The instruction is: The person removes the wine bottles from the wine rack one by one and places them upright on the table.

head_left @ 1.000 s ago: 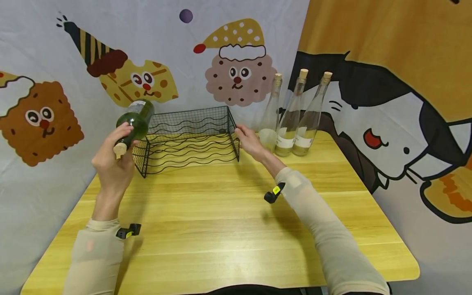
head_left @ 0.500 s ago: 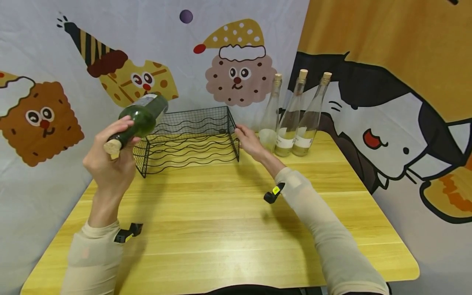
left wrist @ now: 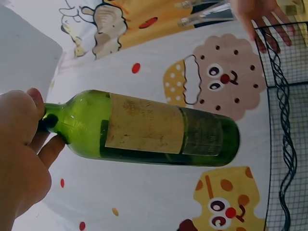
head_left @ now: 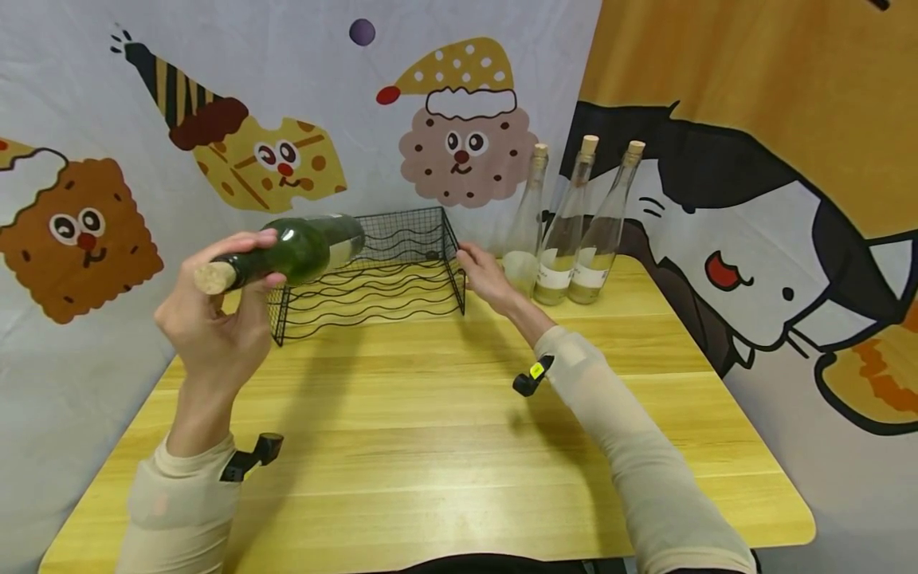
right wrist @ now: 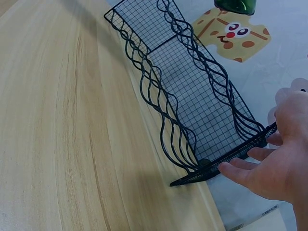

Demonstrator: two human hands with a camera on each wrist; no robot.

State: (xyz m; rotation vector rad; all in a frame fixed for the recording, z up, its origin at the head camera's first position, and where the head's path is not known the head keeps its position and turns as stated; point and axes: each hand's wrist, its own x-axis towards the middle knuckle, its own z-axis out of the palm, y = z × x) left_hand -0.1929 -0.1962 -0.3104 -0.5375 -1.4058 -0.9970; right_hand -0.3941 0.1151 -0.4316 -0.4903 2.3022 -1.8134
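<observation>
My left hand grips the neck of a green wine bottle. The bottle lies nearly level in the air, its cork toward me and its base pointing right, overlapping the rack's left part in the head view. Its tan label shows in the left wrist view. A black wire bottle rack with wavy rails and a mesh back stands at the rear of the table. At its right end, my right hand touches the side panel with nearly straight fingers.
Three clear corked bottles with pale contents stand just right of the rack: a left one, a middle one and a right one. Behind the wooden table hangs a cartoon-printed cloth.
The green bottle has swung from pointing away to pointing right, its base now over the rack's left part. My left hand has turned with it; my right hand stays at the rack.
</observation>
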